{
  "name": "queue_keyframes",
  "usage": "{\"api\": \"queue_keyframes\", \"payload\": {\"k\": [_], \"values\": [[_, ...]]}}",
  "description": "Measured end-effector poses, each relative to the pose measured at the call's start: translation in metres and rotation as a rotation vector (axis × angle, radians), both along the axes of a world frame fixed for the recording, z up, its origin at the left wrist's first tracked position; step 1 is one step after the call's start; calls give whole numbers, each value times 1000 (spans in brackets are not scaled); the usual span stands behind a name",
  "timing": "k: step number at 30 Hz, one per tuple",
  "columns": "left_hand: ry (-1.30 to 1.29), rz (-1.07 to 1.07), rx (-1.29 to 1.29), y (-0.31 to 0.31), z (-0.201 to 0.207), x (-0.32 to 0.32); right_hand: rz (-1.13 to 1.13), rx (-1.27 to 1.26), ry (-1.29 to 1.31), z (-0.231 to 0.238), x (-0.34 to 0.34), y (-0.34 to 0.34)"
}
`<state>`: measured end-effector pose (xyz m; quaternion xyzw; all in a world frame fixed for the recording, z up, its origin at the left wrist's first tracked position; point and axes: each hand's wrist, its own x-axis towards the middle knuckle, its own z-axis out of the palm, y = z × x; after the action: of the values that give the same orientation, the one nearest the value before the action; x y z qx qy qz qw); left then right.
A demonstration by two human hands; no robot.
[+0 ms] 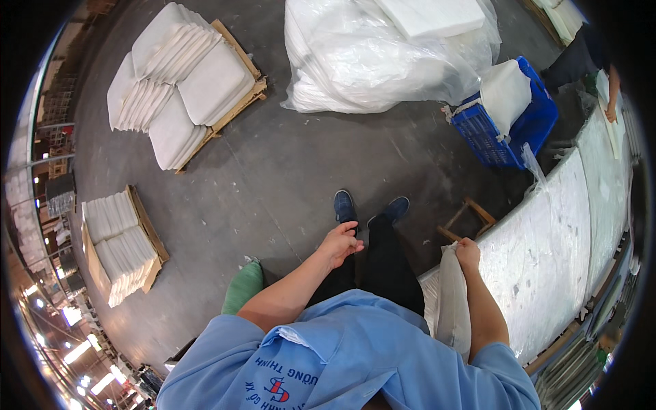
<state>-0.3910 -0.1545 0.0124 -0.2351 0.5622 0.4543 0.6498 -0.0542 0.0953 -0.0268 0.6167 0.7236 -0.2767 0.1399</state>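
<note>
My left hand point(339, 244) hangs in front of my body above the floor. Its fingers are loosely curled with a gap between thumb and fingers, and nothing shows in them. On the other side, my right hand point(468, 254) is closed on the top corner of a white pad point(452, 301). The pad stands on edge beside my right hip, next to the plastic-covered table point(540, 266), and my forearm hides part of it.
Stacks of white pads point(215, 82) lie on cardboard at the far left, with a smaller stack point(123, 249) nearer. A green sack point(244, 287) stands by my left arm. Ahead are a large plastic-wrapped bundle point(342, 61), a blue crate point(488, 137) and a wooden stool point(468, 217). Another person's hand point(611, 113) is far right.
</note>
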Motion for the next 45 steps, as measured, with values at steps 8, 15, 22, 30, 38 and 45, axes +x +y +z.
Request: {"api": "queue_keyframes", "payload": {"k": [8, 15, 22, 30, 38, 45], "values": [[-29, 11, 47, 3, 4, 6, -30, -2, 44, 1, -1, -3], [-34, -15, 68, 18, 0, 32, -121, 71, 42, -9, 5, -22], [-150, -314, 122, 55, -10, 93, -173, -130, 263, -3, -12, -38], [508, -821, 382, 112, -66, 190, -478, -432, 476, -17, -20, -21], [360, -1062, 221, 138, -68, 177, -218, -307, 296, -20, -35, -12], [394, -907, 252, 121, -52, 163, -382, -327, 384, -3, -37, 15]]}}
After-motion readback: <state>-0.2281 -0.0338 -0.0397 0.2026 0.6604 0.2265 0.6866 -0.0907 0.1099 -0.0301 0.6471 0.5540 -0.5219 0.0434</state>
